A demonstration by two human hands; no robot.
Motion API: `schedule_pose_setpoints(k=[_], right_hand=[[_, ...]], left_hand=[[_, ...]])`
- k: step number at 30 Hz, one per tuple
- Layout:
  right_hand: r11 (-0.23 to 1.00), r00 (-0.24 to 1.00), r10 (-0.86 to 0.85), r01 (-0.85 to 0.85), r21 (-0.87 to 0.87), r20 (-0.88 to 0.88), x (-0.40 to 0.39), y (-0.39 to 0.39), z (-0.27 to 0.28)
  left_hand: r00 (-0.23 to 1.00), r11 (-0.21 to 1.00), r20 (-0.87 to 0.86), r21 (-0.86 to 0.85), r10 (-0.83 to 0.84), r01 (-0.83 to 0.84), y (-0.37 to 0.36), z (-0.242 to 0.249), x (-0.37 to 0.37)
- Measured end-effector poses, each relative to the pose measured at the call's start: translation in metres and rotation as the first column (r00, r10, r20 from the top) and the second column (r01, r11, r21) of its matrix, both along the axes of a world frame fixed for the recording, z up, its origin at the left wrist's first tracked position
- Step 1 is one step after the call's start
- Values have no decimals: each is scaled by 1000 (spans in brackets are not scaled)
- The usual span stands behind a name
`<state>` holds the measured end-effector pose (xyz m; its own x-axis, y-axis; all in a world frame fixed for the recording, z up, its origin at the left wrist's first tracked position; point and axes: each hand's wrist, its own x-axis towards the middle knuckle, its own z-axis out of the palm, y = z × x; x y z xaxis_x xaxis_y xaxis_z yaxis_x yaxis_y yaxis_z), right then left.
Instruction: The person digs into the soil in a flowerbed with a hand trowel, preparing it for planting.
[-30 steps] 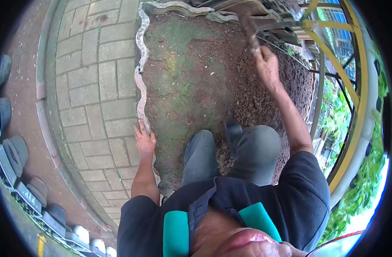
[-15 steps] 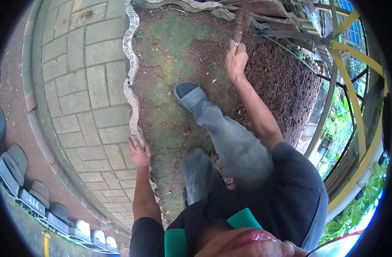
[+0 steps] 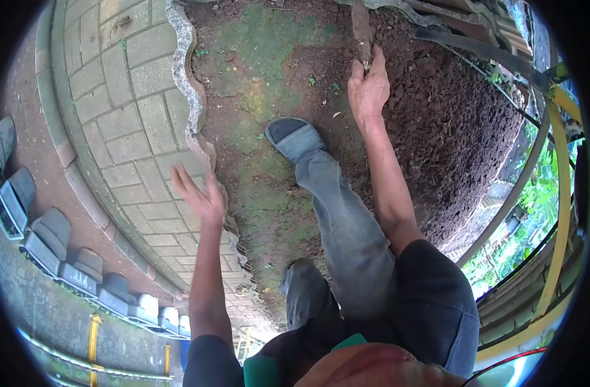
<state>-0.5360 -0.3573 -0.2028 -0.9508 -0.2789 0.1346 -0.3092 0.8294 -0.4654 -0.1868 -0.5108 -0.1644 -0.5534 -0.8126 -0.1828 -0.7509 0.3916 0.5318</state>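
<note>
My left hand [image 3: 199, 197] is raised with its fingers apart, near the wavy edge [image 3: 190, 90] that divides the paving from the soil, and it holds nothing. My right hand [image 3: 370, 87] is closed around the near end of a long, soil-covered brown piece [image 3: 361, 32], whose far end reaches the top of the view. Reddish-brown soil [image 3: 269, 58] with green moss lies between my hands. My foot in a dark grey slipper [image 3: 296, 137] stands on this soil.
Paving bricks [image 3: 124, 103] spread on the left, with a curb and a row of grey seats [image 3: 50, 238] beyond. Loose dark soil [image 3: 443, 135] is heaped on the right, beside a yellow metal frame [image 3: 561, 193]. Corrugated sheets [image 3: 430, 16] line the top right.
My left hand has come off the wavy edge and lifted with its fingers spread. The camera view has shifted, and my trailing leg has moved. My right hand keeps hold of the brown piece.
</note>
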Motion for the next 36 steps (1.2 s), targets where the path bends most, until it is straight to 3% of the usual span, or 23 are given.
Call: schedule_pose_setpoints(k=[3,5,8,11,13,15,18,19,21,24,27,31,36], right_hand=[[985,965,-30,-15,170,259,-19,-6,4],[995,971,51,-70,73,233,-21,-4,13],[978,970,209,-210,-11,124,-30,-23,39],[894,892,316,-394,214,323,-53,-52,54],[848,852,233,-414,330,469,-70,-76,76],[795,836,295,-483,367,462,-87,-88,88],[650,755,172,-569,503,632,-111,-119,107],[648,734,194,-594,477,651,-119,-123,110],[639,696,242,-639,429,676,-137,-127,108],[552,648,336,-724,415,684,-156,-136,90],[381,645,219,-748,544,733,-165,-164,75],[242,621,247,-783,574,744,-168,-182,66],[220,604,226,-796,563,765,-182,-192,54]], left_hand=[[960,967,-144,123,238,-222,-65,-38,-95],[976,948,-115,281,187,-148,-103,-40,-155],[892,909,269,108,362,-402,-124,-63,-191],[874,884,171,34,454,-466,-116,-76,-193],[857,855,142,97,495,-510,-115,-74,-197],[841,830,98,133,533,-542,-117,-73,-200],[829,822,202,139,522,-552,-122,-66,-206],[831,825,184,131,525,-550,-123,-68,-206],[833,826,135,121,536,-551,-121,-77,-202],[837,842,198,87,509,-533,-122,-86,-195],[845,842,205,130,494,-524,-123,-86,-193],[835,832,235,144,497,-536,-127,-72,-200],[855,859,225,114,467,-499,-124,-80,-193]])
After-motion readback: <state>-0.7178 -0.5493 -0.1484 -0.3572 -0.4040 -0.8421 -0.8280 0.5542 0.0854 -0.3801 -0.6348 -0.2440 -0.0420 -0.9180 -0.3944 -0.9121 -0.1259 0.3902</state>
